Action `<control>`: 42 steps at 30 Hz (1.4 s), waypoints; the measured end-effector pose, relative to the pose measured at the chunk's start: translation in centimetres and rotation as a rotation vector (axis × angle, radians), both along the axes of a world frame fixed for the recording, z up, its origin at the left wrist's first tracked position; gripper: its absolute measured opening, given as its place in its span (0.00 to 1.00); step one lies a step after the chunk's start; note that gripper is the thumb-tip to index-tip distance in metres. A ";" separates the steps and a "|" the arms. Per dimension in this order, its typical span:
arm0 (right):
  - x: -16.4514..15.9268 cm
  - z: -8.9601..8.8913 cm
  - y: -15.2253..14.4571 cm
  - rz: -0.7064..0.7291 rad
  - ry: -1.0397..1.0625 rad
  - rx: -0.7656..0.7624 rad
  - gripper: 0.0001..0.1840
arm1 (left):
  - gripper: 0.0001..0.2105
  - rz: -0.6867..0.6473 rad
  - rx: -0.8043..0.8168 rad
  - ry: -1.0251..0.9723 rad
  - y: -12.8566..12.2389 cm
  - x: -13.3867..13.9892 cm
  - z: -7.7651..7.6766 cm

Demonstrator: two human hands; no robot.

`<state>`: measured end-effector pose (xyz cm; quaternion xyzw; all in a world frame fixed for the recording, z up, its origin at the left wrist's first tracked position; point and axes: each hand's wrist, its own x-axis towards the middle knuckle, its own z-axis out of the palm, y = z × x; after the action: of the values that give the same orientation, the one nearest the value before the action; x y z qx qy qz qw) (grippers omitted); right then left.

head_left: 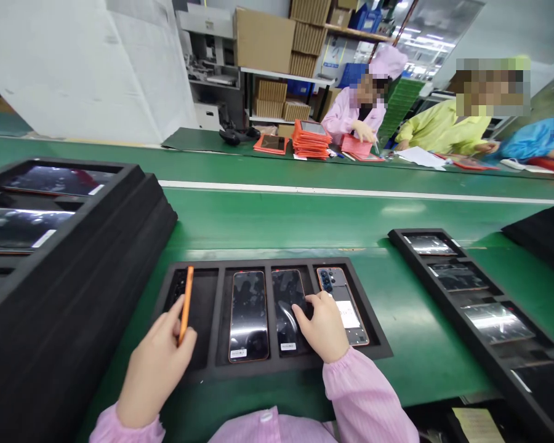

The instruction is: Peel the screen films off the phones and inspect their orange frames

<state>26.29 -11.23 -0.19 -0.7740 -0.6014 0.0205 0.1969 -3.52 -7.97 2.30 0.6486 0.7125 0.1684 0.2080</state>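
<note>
Orange-edged slim phone (187, 306), standing on edge, is pinched between thumb and fingers of the left hand (159, 360) at the leftmost compartment of a black foam tray (249, 370). The right hand (325, 326), thumb and forefinger parted, touches a black-screened phone (286, 314) in the third compartment. Beyond, across the green work surface (268, 215), rise stacked flat red sleeves (310, 144).

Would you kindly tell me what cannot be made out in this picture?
In the head view:
- Orange-edged phone in the left hand: screen hidden, turned edge-on.
- Dark-screened phone beneath the right hand: right edge partly covered by that hand.
- White label: print too small.
- Yellow sheet: cut off by the bottom edge.
</note>
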 end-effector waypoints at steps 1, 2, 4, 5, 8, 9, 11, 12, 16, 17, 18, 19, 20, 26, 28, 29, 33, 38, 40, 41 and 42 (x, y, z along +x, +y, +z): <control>0.0 0.0 0.0 -0.015 0.076 0.022 0.12 | 0.27 -0.043 -0.024 0.006 0.1 0.7 -0.4; 0.0 0.1 -0.1 -0.029 0.167 0.026 0.12 | 0.27 -0.081 -0.051 0.017 0.2 1.2 -0.8; -0.1 0.4 -0.2 -0.032 0.382 -0.014 0.16 | 0.27 -0.128 -0.094 0.060 0.3 1.8 -1.5; -0.3 0.6 -0.2 -0.021 0.489 -0.048 0.18 | 0.26 -0.133 -0.105 0.088 0.3 1.8 -1.8; -0.7 1.3 0.0 0.011 0.614 -0.095 0.19 | 0.24 -0.129 -0.110 0.135 0.3 1.2 -2.6; -0.7 1.6 0.0 0.004 0.574 -0.079 0.18 | 0.24 -0.135 -0.091 0.143 0.3 1.1 -2.7; -0.4 2.3 0.1 -0.018 0.430 -0.012 0.13 | 0.24 -0.157 -0.029 0.161 0.4 1.3 -2.9; -0.3 2.6 0.1 -0.026 0.351 0.032 0.11 | 0.24 -0.173 0.007 0.173 0.5 1.7 -3.0; -0.8 3.2 0.2 -0.035 0.108 0.128 0.05 | 0.26 -0.260 0.078 0.211 1.3 4.6 -2.8; -1.3 3.0 0.3 -0.029 0.079 0.108 0.07 | 0.26 -0.286 0.087 0.217 1.5 5.5 -2.7; -1.9 2.8 0.3 -0.020 0.064 0.070 0.09 | 0.26 -0.313 0.095 0.223 1.8 6.4 -2.6; -2.6 2.4 0.4 -0.008 0.061 0.020 0.11 | 0.26 -0.343 0.103 0.229 2.0 7.3 -2.5; -3.3 1.9 0.5 0.005 0.067 -0.036 0.14 | 0.26 -0.376 0.108 0.237 2.3 8.2 -2.4; -4.2 -1.1 0.2 0.106 0.200 -0.037 0.19 | 0.24 -0.576 0.050 0.327 3.8 10.9 -1.6; -3.6 -1.6 -0.3 0.175 0.269 0.066 0.18 | 0.25 -0.591 0.019 0.326 4.2 11.0 -1.3; -3.4 -1.7 -0.7 0.207 0.297 0.103 0.17 | 0.25 -0.585 -0.005 0.318 4.4 10.9 -1.1; -3.3 -1.9 -1.6 0.277 0.341 0.107 0.16 | 0.28 -0.557 -0.174 0.281 5.9 11.2 -0.2; -3.7 -1.6 -1.4 0.246 0.353 0.022 0.16 | 0.28 -0.573 -0.178 0.230 7.3 12.8 0.2; -3.8 -1.5 -1.3 0.243 0.371 -0.009 0.17 | 0.28 -0.567 -0.142 0.226 7.5 13.2 0.0; -3.7 -1.4 -1.2 0.243 0.380 -0.023 0.17 | 0.30 -0.566 -0.128 0.225 7.6 13.3 -0.2; -3.7 -1.3 -1.2 0.245 0.389 -0.036 0.17 | 0.31 -0.566 -0.116 0.220 7.8 13.4 -0.3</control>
<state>22.59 -12.39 -1.48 -0.6801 -0.6410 0.2038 0.2916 9.85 -0.21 2.00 0.8225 0.5304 -0.0083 0.2052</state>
